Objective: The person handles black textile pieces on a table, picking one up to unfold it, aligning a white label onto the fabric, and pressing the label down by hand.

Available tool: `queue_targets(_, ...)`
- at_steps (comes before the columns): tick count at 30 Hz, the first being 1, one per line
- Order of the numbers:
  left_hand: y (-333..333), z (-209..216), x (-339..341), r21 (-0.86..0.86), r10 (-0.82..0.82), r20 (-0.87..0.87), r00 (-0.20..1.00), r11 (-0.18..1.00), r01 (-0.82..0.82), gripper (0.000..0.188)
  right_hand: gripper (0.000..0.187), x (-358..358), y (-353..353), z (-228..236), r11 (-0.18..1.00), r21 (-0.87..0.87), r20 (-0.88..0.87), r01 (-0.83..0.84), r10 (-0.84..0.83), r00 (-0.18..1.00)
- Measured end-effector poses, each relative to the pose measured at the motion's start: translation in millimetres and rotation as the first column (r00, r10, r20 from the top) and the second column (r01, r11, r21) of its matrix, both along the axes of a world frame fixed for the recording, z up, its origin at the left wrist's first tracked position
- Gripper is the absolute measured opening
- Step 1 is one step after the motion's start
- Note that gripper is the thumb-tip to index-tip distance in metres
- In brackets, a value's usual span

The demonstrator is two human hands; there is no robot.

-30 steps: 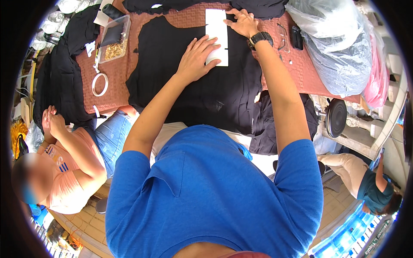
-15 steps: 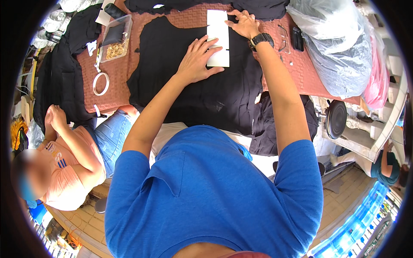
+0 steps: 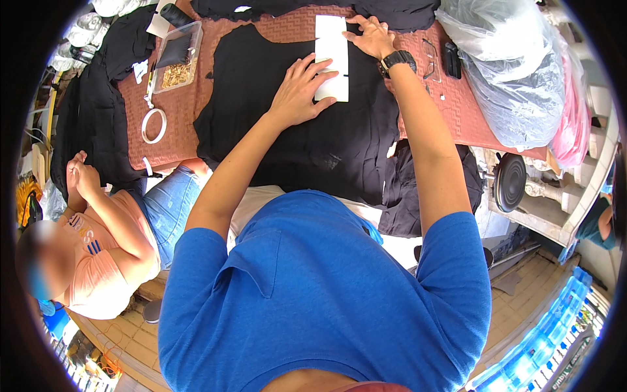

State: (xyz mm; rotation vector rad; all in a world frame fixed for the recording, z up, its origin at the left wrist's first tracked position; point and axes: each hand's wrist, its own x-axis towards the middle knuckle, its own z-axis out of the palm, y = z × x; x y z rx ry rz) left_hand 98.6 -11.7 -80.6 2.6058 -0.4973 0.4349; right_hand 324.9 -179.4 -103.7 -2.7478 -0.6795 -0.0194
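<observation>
A black garment piece [image 3: 261,91] lies spread over the reddish-brown table cover [image 3: 166,140], its near end hanging over the edge. On it rests a narrow white card template [image 3: 333,46] with small dark notches along its sides. My left hand [image 3: 300,90] presses the template's lower left edge, fingers spread flat and thumb near its bottom end. At the template's upper right edge, my right hand [image 3: 371,36] lies with fingers apart and fingertips touching card and cloth. A black watch [image 3: 396,60] is on my right wrist.
Left on the table are a clear plastic box [image 3: 179,59] with small gold-coloured pieces and a white tape roll [image 3: 154,126]. Eyeglasses [image 3: 431,60] and a large clear plastic bag [image 3: 506,72] are at the right. A person [image 3: 108,255] sits at the left.
My hands and the template stay almost in place. The seated person's clasped hands have risen slightly, and another person at the far right has moved farther toward the picture's rim.
</observation>
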Motion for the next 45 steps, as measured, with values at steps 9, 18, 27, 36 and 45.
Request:
queue_targets(9, -0.2, -0.6, 0.3, 0.006, 0.009, -0.011, 1.0, 1.0, -0.009, 0.053, 0.056, 8.4, -4.1, -6.8, 1.0, 0.004, -0.018, -0.017, 0.017, 1.0)
queue_targets(18, 0.0, -0.5, 0.0, 0.014, 0.016, -0.013, 1.0, 1.0, -0.016, 0.053, 0.056, 8.8, -3.1, -8.4, 0.999, 0.028, -0.008, -0.026, 0.026, 1.0)
queue_targets(27, -0.2, -0.8, 0.1, 0.021, 0.018, -0.018, 1.0, 1.0, -0.018, 0.053, 0.056, -1.1, 1.7, -1.8, 1.0, 0.012, 0.043, 0.001, -0.002, 0.999)
queue_targets(36, -0.6, -0.7, 0.7, 0.024, 0.017, -0.013, 1.0, 1.0, -0.016, 0.054, 0.056, 8.0, -3.4, -7.7, 1.0, 0.015, 0.003, -0.018, 0.018, 1.0)
queue_targets(45, -1.5, 0.1, 0.1, 0.033, 0.026, -0.019, 0.999, 0.999, -0.025, 0.053, 0.055, 5.7, -2.1, -5.3, 1.0, 0.015, -0.008, -0.013, 0.013, 1.0)
